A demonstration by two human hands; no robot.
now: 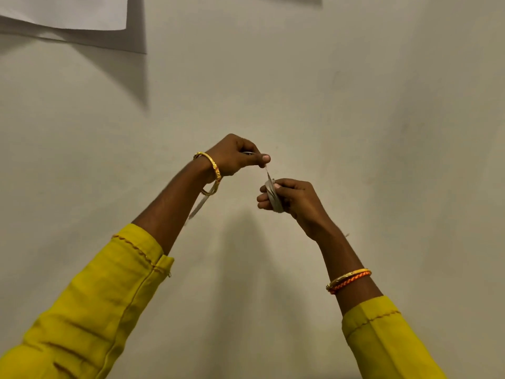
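Our left hand [235,157] pinches the tape end [265,170], right hand [296,199] grips the bundle [273,199], to draw a length free

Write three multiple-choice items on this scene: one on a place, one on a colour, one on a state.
1. Where on the pale wall is the white paper sheet?
A. upper left
B. lower right
C. centre

2. What colour are the cloth sleeves?
A. blue
B. yellow
C. red

3. How does the left hand meet the thin grey strip?
A. pinches it in its fingers
B. carries it on a flat palm
C. does not touch it

Answers: 1 A, the sheet hangs at the top left corner. 2 B, both sleeves are yellow. 3 A, thumb and finger close on the strip's end, which runs down to the wound grey bundle gripped by the right hand.
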